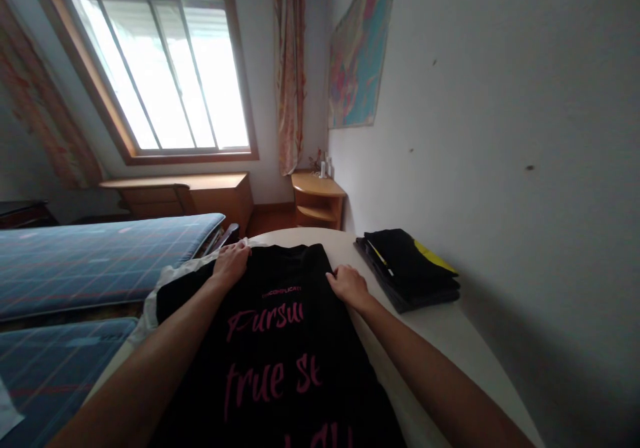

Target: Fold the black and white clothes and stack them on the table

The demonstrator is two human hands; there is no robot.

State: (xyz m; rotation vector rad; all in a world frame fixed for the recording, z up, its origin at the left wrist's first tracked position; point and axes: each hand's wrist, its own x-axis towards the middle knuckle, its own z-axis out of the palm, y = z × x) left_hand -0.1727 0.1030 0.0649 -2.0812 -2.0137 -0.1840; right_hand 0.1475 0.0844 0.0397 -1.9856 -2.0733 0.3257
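Bearing pink script, the black shirt lies flat, right grip pinching its edge, left grip too indistinct to tell.

A home, apparently a bedroom, is indicated by the blue plaid mattresses laid at nine o'clock. At ten o'clock a wood-framed window is flanked by patterned curtains, a wooden desk being placed beneath; at one o'clock a map is hung.

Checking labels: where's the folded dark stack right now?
In the head view, right of centre: the folded dark stack lies on the white table, right of the right hand, near the wall.
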